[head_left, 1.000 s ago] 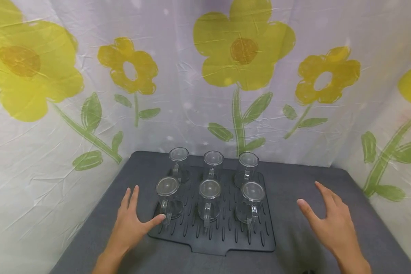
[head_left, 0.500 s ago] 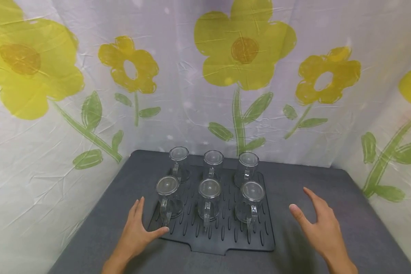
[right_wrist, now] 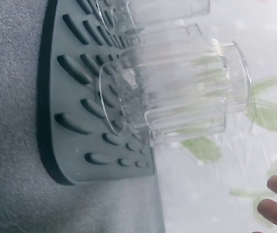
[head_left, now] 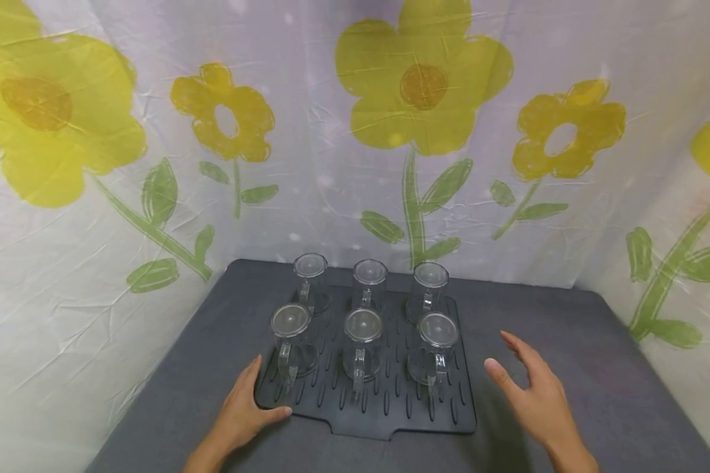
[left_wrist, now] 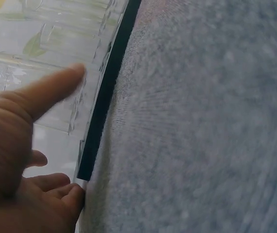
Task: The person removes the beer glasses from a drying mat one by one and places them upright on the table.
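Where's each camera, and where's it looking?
On the head, looking forward and down at six glass mugs on a dark mat: left grip and right grip show.
On the left wrist, facing the mat's edge: thumb and fingers show.
On the right wrist, facing mugs side-on: fingertips show.
Both wrist views share mugs and mat.

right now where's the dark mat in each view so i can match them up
Head: mat, lower middle.
Left wrist: mat edge-on, a slanting dark strip left of centre, reaching the top.
Right wrist: mat, left half, reaching the top.
Shared landmark: clear mugs upside down on it.
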Demonstrator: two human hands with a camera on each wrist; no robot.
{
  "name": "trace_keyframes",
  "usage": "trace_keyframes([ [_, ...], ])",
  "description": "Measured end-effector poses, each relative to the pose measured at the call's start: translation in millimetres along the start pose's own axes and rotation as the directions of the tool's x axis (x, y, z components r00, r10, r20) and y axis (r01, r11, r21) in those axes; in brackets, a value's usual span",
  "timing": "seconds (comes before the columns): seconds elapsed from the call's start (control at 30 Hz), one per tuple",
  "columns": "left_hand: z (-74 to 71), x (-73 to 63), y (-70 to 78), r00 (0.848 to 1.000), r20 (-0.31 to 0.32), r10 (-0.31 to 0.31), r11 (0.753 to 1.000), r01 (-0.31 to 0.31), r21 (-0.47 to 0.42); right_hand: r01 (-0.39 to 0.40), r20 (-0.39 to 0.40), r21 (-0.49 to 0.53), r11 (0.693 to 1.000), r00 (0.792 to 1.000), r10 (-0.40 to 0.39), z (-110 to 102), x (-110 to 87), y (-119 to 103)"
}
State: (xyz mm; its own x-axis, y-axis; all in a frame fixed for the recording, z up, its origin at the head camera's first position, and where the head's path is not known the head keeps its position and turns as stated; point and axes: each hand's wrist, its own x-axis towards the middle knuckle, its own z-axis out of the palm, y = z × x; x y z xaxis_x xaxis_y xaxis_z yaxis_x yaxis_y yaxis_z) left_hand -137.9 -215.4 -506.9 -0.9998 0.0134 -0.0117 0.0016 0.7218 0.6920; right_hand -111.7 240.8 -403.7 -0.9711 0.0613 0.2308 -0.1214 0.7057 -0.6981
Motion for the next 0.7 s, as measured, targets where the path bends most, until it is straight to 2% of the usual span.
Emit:
trace_keyframes([
  [0.33, 5.0, 3.9, -2.8, 1.0, -0.003, -0.026, 0.998, 0.026, 0.059, -0.012, 0.024, 0.036, 0.999, 1.0, 0.012, 15, -2.5, 0],
  [0.7, 7.5, 3.1, -5.1, 1.0, -0.018, -0.012, 0.997, 0.013, 0.079, 0.045, 0.017, 0.12, 0.992, 0.999, -0.047, 34, -4.7, 6],
])
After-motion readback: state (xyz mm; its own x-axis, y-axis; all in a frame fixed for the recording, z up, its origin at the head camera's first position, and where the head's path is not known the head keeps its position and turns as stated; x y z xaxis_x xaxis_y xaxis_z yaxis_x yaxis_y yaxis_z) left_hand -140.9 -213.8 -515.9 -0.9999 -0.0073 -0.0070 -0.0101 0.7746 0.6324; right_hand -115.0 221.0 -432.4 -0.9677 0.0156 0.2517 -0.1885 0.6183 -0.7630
